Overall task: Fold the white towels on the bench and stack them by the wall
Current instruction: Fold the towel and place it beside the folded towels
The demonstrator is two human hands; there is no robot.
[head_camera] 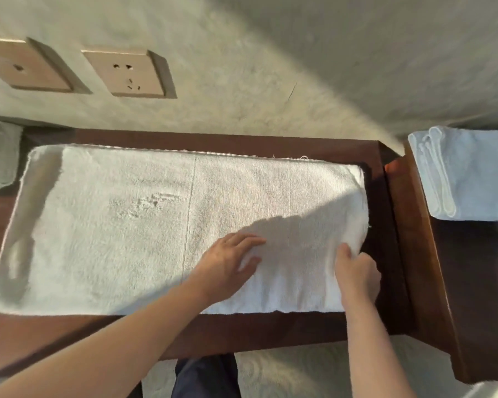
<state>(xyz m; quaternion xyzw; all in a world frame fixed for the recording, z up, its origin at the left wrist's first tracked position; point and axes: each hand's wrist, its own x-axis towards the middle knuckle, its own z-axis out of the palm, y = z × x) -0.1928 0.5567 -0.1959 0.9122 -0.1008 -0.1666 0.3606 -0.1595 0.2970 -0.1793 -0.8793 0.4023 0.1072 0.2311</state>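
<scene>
A white towel [144, 225] lies spread flat on the bench [270, 331]. The left hand [227, 265] rests on it, fingers straight and relaxed. Just right of it, the right hand [355, 271] pinches the towel's right edge. Farther right, a folded stack [472, 173] sits by the wall [270, 81].

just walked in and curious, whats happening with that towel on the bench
A person is folding a white towel that lies spread across a dark wooden bench by the wall. The left hand rests flat on the towel, fingers straight, while the right hand pinches the cloth near its right edge. A stack of folded towels already sits on the neighbouring surface to the right. This towel is not yet folded small.
</scene>
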